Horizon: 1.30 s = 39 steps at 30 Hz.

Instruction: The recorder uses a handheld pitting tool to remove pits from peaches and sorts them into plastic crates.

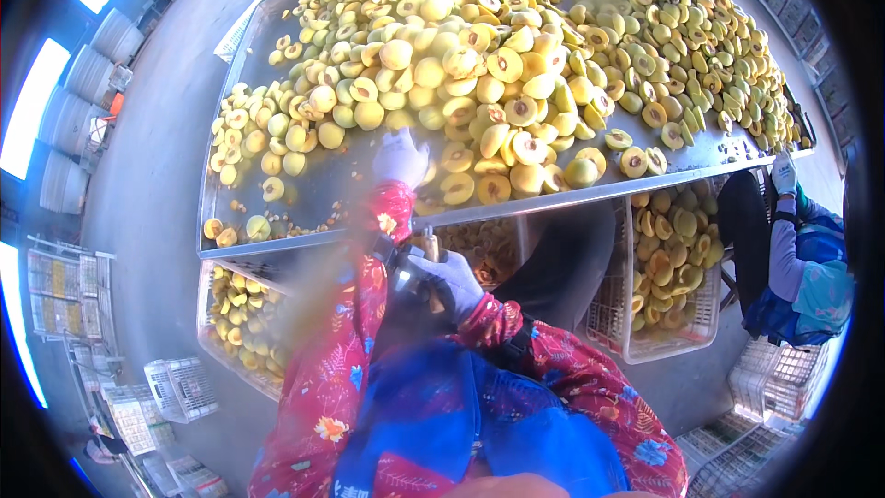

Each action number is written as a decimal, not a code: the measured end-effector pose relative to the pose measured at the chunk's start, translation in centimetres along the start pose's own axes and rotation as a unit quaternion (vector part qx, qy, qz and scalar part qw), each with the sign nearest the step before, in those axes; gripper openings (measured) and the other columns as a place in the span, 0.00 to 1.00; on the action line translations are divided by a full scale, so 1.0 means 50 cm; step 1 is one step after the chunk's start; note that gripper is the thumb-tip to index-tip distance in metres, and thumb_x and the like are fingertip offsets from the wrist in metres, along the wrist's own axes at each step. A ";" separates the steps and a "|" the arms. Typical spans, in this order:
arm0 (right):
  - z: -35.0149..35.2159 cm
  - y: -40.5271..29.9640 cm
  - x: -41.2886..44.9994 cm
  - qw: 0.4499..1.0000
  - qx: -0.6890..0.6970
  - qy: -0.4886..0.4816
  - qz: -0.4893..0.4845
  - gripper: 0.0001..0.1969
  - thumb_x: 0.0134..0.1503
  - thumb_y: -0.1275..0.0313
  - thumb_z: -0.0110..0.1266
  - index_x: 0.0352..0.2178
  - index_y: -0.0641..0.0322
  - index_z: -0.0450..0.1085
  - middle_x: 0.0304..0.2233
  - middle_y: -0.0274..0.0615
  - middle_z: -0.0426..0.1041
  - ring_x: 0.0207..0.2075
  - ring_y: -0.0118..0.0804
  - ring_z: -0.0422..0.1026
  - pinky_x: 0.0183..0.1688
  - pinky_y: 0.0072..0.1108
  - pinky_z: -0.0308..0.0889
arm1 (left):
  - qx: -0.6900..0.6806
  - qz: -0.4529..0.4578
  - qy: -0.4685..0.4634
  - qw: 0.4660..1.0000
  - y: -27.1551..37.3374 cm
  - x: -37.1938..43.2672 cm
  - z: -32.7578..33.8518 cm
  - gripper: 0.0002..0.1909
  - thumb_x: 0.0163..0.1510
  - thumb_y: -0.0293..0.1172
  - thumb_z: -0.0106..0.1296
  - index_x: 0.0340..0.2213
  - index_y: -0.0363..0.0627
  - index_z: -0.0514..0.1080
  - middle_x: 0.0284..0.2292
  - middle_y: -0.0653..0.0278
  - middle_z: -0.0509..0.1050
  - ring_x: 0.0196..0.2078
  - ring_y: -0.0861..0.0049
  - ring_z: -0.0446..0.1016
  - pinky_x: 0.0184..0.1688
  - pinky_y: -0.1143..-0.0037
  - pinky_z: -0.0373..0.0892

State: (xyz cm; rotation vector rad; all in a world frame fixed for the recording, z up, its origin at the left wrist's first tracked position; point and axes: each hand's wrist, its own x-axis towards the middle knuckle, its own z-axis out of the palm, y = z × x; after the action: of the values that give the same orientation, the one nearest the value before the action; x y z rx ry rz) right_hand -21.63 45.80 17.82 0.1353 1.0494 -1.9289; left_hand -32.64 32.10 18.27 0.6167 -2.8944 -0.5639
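Observation:
My left hand (401, 158), in a pale glove, reaches over the metal table (332, 173) to the near edge of a heap of yellow peaches (442, 72). Many of them are cut in half with the stone showing. Its fingertips touch or nearly touch the fruit, and I cannot tell whether they hold any. Close to my body, below the table's rim, my gloved right hand (456, 283) grips a hand tool with a wooden handle (432, 249). A short metal tip points up from it. Dark bands sit around both my wrists.
Under the table are plastic crates of peach halves, one at left (242, 318) and one at right (671, 263). A co-worker (795, 256) sits at the right, a gloved hand at the table's rim. More crates (180, 387) stand on the floor, with stacked white tubs (90, 76) farther off.

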 end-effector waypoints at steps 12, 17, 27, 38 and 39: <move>-0.046 -0.065 -0.073 0.910 -0.361 0.087 -0.186 0.12 0.51 0.68 0.35 0.29 0.68 0.61 0.15 0.48 0.63 0.19 0.40 0.65 0.22 0.24 0.60 | -0.507 -0.054 -0.217 0.833 -0.019 -0.113 -0.092 0.19 0.38 0.30 0.51 0.35 0.38 0.64 0.29 0.63 0.69 0.29 0.78 0.68 0.29 0.81 0.66; -0.024 -0.071 -0.075 0.769 -0.534 0.112 -0.333 0.08 0.48 0.69 0.41 0.25 0.63 0.58 0.13 0.48 0.64 0.16 0.48 0.65 0.17 0.31 0.58 | -0.657 -0.106 -0.171 0.726 -0.033 -0.194 -0.069 0.16 0.43 0.28 0.45 0.37 0.41 0.61 0.31 0.64 0.67 0.31 0.81 0.67 0.28 0.82 0.66; -0.003 -0.046 -0.071 0.733 -0.609 0.139 -0.268 0.07 0.47 0.73 0.41 0.25 0.69 0.57 0.11 0.51 0.63 0.15 0.49 0.64 0.16 0.32 0.57 | -0.617 -0.090 -0.156 0.766 -0.046 -0.267 -0.037 0.20 0.51 0.40 0.31 0.40 0.36 0.57 0.35 0.57 0.64 0.37 0.75 0.63 0.40 0.78 0.60; -0.022 -0.002 -0.045 0.745 -0.527 0.018 -0.408 0.08 0.47 0.72 0.42 0.22 0.67 0.57 0.10 0.45 0.60 0.11 0.41 0.60 0.16 0.24 0.57 | -0.665 -0.158 -0.005 0.730 0.002 -0.283 -0.009 0.13 0.52 0.34 0.32 0.31 0.36 0.62 0.24 0.68 0.64 0.25 0.87 0.61 0.27 0.85 0.60; -0.025 -0.010 -0.046 0.746 -0.527 0.018 -0.407 0.08 0.47 0.72 0.42 0.22 0.67 0.57 0.10 0.45 0.60 0.11 0.41 0.60 0.16 0.24 0.57 | -0.655 -0.105 -0.010 0.748 -0.002 -0.282 -0.009 0.14 0.52 0.34 0.31 0.33 0.36 0.62 0.27 0.65 0.65 0.28 0.85 0.63 0.29 0.85 0.61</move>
State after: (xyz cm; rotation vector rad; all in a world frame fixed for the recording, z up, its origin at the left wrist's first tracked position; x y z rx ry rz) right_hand -21.05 48.34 18.43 -1.0924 2.3234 -1.6607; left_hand -19.68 37.72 17.98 0.6008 -1.6471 -2.2267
